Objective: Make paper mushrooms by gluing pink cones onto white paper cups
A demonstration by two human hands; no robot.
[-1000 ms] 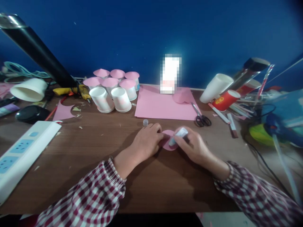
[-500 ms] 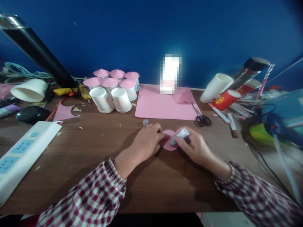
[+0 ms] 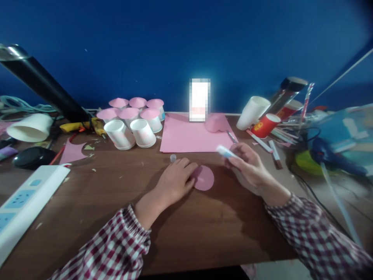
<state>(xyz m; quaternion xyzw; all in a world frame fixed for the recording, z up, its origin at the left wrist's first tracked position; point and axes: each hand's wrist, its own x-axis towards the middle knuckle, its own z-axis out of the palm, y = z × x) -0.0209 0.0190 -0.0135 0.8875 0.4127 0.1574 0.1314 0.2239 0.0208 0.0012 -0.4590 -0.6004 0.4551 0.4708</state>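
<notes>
A pink paper circle (image 3: 204,179) lies on the brown table in front of me. My left hand (image 3: 175,179) holds it down at its left edge, fingers bent and closed over the rim. My right hand (image 3: 251,166) is raised to the right of the circle, apart from it. Its fingers are closed round a white glue stick (image 3: 229,152), tilted with one end pointing up and left, slightly blurred. Just beyond my left fingers stands a small clear cap (image 3: 173,158). Scissors (image 3: 232,137) lie behind my right hand, which hides their handles.
Paper cups with pink cone tops (image 3: 129,113) stand at the back left, two bare white cups (image 3: 142,133) before them. Pink sheets (image 3: 189,140) lie behind my hands. A power strip (image 3: 37,202) lies left; a red cup (image 3: 265,126) and a glue gun (image 3: 329,153) are right.
My right hand has lifted the glue stick off the circle and moved it up and right, its end swinging to point left. My left hand stays at the circle's edge. The view has shifted slightly.
</notes>
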